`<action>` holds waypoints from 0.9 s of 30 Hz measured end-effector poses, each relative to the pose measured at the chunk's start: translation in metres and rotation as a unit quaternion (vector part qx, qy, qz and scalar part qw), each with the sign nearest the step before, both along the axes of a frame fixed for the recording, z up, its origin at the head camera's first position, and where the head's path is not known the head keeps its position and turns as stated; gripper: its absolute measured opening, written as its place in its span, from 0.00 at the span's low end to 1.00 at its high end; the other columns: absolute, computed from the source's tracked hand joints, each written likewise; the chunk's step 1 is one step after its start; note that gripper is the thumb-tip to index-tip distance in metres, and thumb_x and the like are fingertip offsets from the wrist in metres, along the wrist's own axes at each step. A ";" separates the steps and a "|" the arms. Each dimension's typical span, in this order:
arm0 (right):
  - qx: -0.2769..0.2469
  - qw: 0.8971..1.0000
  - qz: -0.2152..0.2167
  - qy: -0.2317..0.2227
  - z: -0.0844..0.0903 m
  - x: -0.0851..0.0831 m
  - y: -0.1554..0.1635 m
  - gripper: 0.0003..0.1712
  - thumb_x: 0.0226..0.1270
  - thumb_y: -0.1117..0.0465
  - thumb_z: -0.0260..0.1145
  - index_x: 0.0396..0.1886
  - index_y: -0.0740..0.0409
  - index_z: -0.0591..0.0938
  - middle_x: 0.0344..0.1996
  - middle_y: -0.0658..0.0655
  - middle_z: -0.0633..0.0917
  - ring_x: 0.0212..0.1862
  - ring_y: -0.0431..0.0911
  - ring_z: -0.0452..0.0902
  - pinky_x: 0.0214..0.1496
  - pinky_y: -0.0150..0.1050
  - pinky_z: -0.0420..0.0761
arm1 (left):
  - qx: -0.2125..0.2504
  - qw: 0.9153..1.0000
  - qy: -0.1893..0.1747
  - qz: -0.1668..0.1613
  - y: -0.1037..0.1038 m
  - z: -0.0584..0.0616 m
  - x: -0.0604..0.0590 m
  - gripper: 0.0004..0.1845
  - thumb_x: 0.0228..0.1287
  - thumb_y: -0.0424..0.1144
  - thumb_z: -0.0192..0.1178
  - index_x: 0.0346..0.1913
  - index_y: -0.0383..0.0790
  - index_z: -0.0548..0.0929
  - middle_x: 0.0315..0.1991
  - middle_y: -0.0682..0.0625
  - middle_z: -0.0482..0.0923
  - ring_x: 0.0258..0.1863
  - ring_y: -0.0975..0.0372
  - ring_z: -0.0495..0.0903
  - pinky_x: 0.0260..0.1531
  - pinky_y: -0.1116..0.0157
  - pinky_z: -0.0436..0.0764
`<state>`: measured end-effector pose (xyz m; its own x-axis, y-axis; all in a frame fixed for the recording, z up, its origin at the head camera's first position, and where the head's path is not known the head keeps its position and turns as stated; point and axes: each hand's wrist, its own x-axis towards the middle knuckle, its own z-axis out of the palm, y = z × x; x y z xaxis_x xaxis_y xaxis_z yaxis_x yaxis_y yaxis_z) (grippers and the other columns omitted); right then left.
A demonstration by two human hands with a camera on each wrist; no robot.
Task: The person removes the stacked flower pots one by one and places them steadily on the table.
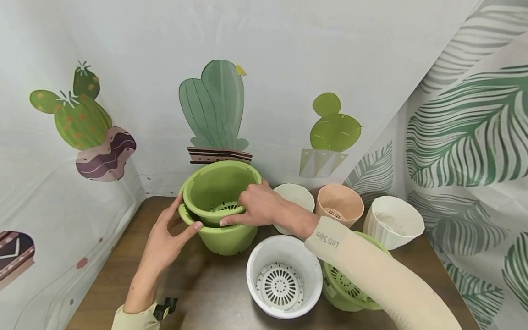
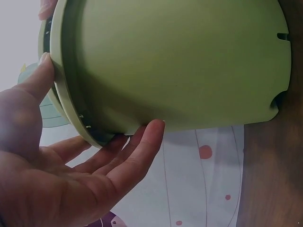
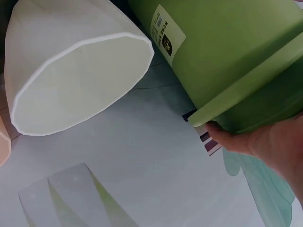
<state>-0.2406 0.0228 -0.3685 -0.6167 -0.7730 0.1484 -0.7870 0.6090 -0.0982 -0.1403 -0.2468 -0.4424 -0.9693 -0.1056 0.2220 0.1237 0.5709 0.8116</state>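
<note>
A green inner pot (image 1: 220,190) was seen seated, tilted, inside a green outer pot (image 1: 224,236) at the back left of the brown surface (image 1: 198,293). The right hand (image 1: 257,206) was laid over the near rim of the inner pot, its grip clamped there with fingers curled inside and the thumb pressed beneath the rim. The left hand (image 1: 167,240) was held against the outer pot's left side, fingers straight and spread, thumb tip on its rim; no closed grip was made. The step was judged to be the separating or seating of the two nested pots; which one could not be told. The next move would be judged to call for a steady brace from the left hand while the inner pot was shifted squarely along the pots' shared axis. Just right of the right grip stood a white faceted pot (image 1: 294,197), then a peach pot (image 1: 340,204) and a white ribbed pot (image 1: 393,222). Nearer the person than the grip sat a white pot with a grid insert (image 1: 284,282) and another green pot (image 1: 344,286), partly hidden by the sleeve (image 1: 371,270).
</note>
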 end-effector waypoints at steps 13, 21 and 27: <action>-0.023 0.998 -0.003 0.062 0.004 0.004 0.003 0.42 0.64 0.19 0.62 0.06 0.43 0.65 0.09 0.40 0.62 0.17 0.38 0.67 0.36 0.45 0.68 | 0.009 1.000 -0.009 0.002 0.001 0.002 0.002 0.50 0.68 0.54 0.74 0.86 0.61 0.56 0.77 0.40 0.66 0.67 0.42 0.77 0.64 0.38 0.73; -0.044 0.996 0.001 0.074 0.016 0.002 0.011 0.42 0.65 0.20 0.63 0.07 0.42 0.63 0.10 0.40 0.60 0.19 0.37 0.62 0.38 0.45 0.69 | 0.016 1.000 -0.001 -0.003 0.001 -0.002 0.001 0.49 0.68 0.53 0.74 0.85 0.65 0.57 0.73 0.40 0.70 0.66 0.42 0.77 0.64 0.36 0.72; -0.075 0.994 0.012 0.080 0.025 0.000 0.019 0.42 0.64 0.23 0.67 0.08 0.43 0.61 0.10 0.40 0.58 0.19 0.37 0.60 0.38 0.47 0.71 | 0.015 1.000 0.003 -0.003 0.001 -0.002 0.000 0.49 0.68 0.52 0.74 0.85 0.63 0.58 0.72 0.41 0.71 0.65 0.43 0.77 0.63 0.37 0.74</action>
<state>-0.2407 0.0414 -0.3431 -0.5584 -0.7487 0.3572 -0.8134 0.5787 -0.0586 -0.1400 -0.2458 -0.4442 -0.9686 -0.1062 0.2247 0.1322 0.5455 0.8276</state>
